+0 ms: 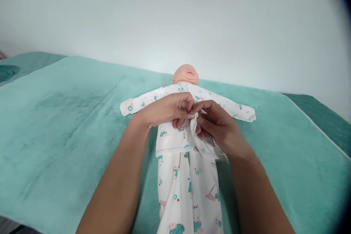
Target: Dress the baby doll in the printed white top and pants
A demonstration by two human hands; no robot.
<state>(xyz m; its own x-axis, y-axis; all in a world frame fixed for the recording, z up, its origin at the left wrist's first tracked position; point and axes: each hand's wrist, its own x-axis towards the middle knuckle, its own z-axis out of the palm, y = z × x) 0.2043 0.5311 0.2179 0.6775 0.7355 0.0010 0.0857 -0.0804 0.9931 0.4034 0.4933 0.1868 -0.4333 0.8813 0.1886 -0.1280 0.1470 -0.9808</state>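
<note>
A baby doll lies on its back on a teal towel, head away from me, arms spread. It wears a white printed shirt and matching white printed trousers. My left hand and my right hand meet over the doll's chest. Both pinch the shirt's front edges together at a small snap between the fingertips. The right front flap of the shirt hangs loose under my right hand.
The teal towel covers a darker green surface that shows at the right and far left. A plain white wall rises right behind the doll's head.
</note>
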